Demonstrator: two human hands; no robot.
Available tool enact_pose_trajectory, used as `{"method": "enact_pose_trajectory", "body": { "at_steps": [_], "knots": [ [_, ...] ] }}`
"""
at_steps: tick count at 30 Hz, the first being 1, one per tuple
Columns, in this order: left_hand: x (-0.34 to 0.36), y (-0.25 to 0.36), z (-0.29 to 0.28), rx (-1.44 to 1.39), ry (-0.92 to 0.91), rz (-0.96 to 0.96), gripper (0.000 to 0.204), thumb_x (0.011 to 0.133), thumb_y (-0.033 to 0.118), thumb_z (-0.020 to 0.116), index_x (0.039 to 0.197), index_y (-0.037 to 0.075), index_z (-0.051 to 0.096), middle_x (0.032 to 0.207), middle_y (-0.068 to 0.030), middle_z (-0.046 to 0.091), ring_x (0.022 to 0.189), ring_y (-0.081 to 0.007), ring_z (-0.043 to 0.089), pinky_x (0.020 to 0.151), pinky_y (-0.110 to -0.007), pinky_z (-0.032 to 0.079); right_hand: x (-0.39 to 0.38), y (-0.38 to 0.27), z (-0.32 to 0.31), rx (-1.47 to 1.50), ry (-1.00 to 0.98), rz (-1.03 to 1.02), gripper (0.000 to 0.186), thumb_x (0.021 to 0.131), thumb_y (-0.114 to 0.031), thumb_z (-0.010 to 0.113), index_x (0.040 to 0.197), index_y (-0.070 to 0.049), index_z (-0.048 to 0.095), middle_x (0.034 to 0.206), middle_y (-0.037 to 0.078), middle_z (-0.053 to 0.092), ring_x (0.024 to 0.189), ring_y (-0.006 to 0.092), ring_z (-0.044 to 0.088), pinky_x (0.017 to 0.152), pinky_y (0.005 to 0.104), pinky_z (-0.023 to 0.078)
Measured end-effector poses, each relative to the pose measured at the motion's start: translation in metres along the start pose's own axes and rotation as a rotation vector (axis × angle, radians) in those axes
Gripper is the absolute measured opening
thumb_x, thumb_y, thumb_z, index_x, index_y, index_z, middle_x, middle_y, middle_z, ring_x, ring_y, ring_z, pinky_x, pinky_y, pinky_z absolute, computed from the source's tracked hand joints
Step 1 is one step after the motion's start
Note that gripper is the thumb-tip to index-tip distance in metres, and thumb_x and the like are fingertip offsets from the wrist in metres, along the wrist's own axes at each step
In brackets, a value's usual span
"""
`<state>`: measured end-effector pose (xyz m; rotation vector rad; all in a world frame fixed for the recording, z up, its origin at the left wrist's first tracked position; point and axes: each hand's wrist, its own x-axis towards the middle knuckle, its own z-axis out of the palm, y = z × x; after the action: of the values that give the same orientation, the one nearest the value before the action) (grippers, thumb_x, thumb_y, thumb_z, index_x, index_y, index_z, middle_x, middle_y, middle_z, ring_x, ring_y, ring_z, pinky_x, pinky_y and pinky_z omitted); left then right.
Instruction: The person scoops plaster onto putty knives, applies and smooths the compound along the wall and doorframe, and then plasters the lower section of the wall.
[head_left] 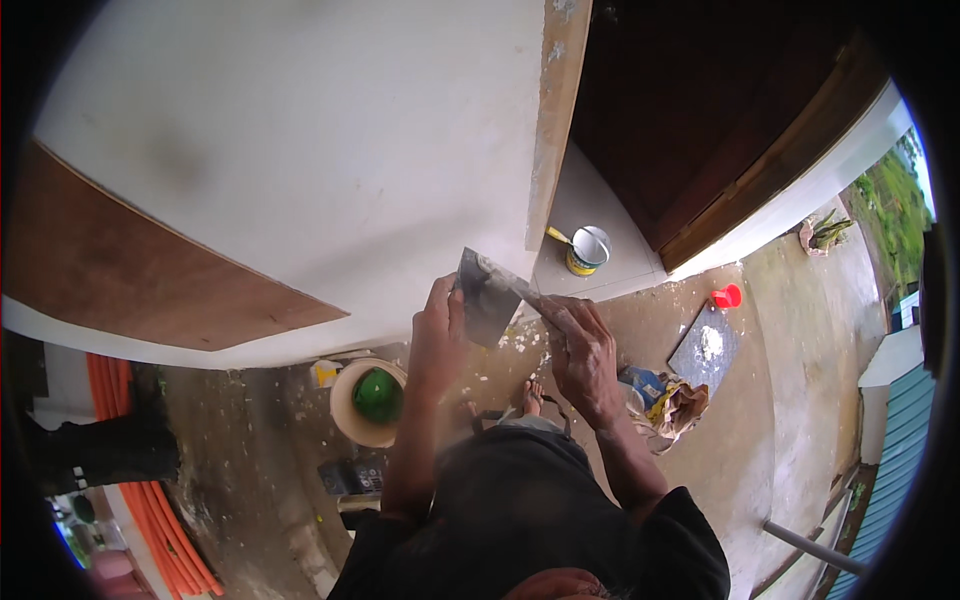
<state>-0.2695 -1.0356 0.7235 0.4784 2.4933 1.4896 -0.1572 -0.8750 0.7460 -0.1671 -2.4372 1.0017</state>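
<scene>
The white wall [300, 150] fills the upper left, with a brown panel [130, 260] low on its left part and a raw plastered corner edge [555, 110] on its right. Right of the wall stands a dark wooden door [720, 110]. Below the wall lies the concrete floor [790, 330].

On the floor just below the wall sits a tan bucket [345, 405] with a green bowl [378, 396] inside. A small paint can [587, 250] stands right of the wall's corner.

Below the wall's corner, 2 hands work 2 tools. The left hand [440, 335] is clamped on a flat steel trowel [487, 300]. The right hand [580, 355] grips a narrow scraper [512, 280], whose blade lies across the trowel, touching it.
</scene>
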Motion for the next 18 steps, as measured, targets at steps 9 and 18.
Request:
{"method": "enact_pose_trajectory", "body": {
  "at_steps": [9,18],
  "knots": [
    [0.004,-0.006,0.002,0.033,-0.013,0.032,0.027,0.102,0.019,0.041,0.120,0.001,0.052,0.072,-0.0255,0.059,0.068,-0.0453,0.060,0.063,-0.046,0.047,-0.003,0.012,0.038,-0.111,-0.055,-0.107,0.047,0.079,0.001,0.059,0.122,-0.016,0.065,0.104,0.006,0.063,0.093,0.0298,0.058,0.082,0.0404,0.051],
    [0.052,-0.008,-0.063,-0.197,-0.132,0.020,0.028,0.103,0.020,0.043,0.116,0.000,0.057,0.071,-0.0096,0.057,0.057,-0.0197,0.055,0.057,-0.038,0.047,0.021,0.051,0.008,1.273,-0.129,0.574,0.024,0.094,-0.011,0.061,0.117,-0.005,0.063,0.107,0.004,0.066,0.093,0.0165,0.064,0.080,0.0350,0.052]
  ]
}}
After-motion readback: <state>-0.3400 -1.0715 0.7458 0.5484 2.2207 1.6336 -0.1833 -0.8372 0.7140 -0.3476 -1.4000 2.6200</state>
